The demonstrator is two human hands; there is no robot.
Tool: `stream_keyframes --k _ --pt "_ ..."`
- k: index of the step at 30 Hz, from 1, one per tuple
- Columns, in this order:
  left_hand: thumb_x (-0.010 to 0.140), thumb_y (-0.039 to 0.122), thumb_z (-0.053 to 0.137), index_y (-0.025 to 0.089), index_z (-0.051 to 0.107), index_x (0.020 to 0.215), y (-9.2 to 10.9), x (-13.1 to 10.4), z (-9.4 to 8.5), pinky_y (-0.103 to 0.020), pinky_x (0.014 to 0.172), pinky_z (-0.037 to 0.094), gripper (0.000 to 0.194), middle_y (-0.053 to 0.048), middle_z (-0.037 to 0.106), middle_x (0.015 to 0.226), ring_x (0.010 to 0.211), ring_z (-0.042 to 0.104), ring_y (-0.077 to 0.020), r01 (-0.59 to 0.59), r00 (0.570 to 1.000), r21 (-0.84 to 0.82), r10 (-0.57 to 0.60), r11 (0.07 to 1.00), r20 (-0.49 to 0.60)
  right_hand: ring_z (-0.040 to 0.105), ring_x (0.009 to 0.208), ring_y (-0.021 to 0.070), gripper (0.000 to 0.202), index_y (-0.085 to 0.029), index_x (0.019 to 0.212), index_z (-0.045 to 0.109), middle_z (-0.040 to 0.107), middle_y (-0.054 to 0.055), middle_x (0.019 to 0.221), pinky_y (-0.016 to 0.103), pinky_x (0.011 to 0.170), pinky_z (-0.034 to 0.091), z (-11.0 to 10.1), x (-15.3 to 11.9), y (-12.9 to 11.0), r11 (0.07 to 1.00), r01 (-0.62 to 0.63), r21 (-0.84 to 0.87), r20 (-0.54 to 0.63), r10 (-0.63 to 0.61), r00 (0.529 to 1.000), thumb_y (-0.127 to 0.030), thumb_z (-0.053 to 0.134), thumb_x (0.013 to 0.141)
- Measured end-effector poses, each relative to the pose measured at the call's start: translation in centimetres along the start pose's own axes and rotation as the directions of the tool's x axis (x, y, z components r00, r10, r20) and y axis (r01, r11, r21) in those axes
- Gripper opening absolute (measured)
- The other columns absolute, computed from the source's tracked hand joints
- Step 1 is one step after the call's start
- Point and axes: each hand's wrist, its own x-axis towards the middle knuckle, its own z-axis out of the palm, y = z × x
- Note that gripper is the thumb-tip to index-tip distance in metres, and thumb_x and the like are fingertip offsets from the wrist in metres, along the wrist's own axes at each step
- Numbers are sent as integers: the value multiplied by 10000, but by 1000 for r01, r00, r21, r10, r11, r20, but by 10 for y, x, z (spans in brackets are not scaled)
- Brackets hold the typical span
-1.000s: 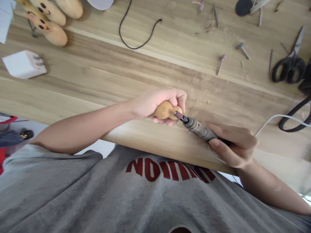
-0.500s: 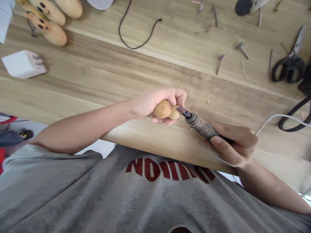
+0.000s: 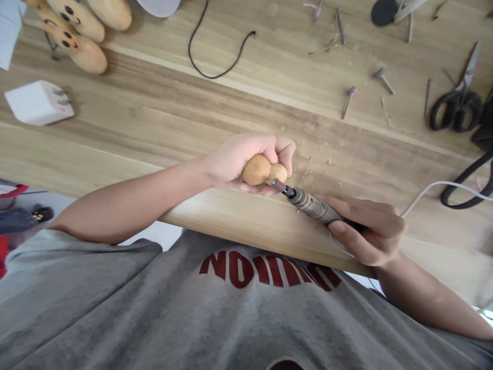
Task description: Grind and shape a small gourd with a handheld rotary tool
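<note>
Curled fingers of my left hand (image 3: 246, 154) grip a small tan gourd (image 3: 257, 169) with a round larger end and a smaller end, just over the table's front edge. My right hand (image 3: 370, 226) is closed around the grey body of a rotary tool (image 3: 314, 205), with a thin white cord running from it. The tool's brownish sanding bit (image 3: 279, 185) lies against or just at the gourd's narrow part, beside its smaller end. Part of the gourd is hidden by my left fingers.
Fine dust lies on the wooden table (image 3: 162, 113) beyond my hands. Several loose bits, including a pink-tipped bit (image 3: 349, 101), are at upper right near black-handled scissors (image 3: 458, 105). Further left are a black cord (image 3: 227, 72), a white plug adapter (image 3: 38, 103) and gourds with drawn faces (image 3: 87, 54).
The rotary tool has shifted left and slightly down, its bit passing from the gourd's small end to its narrow part. The gourd has turned and risen slightly in my left hand.
</note>
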Motion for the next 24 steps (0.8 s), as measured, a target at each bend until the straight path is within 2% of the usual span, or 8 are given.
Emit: stream_keyframes --k 5,10,14,19,24 --pt "725 197 526 182 493 638 0 -1 2 -145 275 217 95 -33 558 427 301 370 -87 28 1000 15 -28 999 -12 678 550 169 329 -283 1236 725 701 7 703 267 441 531 0 0 1 1000 -7 13 -31 8 999 -259 540 966" --pt "695 218 576 171 523 639 -3 0 0 -144 285 216 91 -27 584 462 336 447 -96 -2 1000 4 2 1000 -6 675 557 166 351 -302 1281 709 697 19 725 261 430 516 0 0 0 1000 3 -8 17 -3 1000 -340 519 988" --pt "733 222 551 178 492 627 -3 1 -1 -146 286 200 129 -24 559 432 304 406 -90 1 1000 -3 -1 1000 13 667 552 146 366 -333 1305 692 689 2 727 248 448 521 -1 1 1 1000 3 -7 -18 -4 1000 -287 506 994" --pt "771 226 551 171 517 653 -4 2 -2 -152 282 211 135 -23 575 475 348 486 -109 -27 1000 -3 27 1000 12 670 552 160 380 -326 1328 686 673 2 697 254 412 494 -1 0 2 999 36 1 3 -36 999 -294 543 977" --pt "785 230 547 183 485 635 -3 1 -1 -157 281 209 169 -15 534 432 319 427 -100 10 1000 2 -10 1000 -4 686 571 160 376 -360 1324 685 674 -8 712 262 449 531 0 0 1 1000 -8 17 -22 8 1000 -298 514 995"
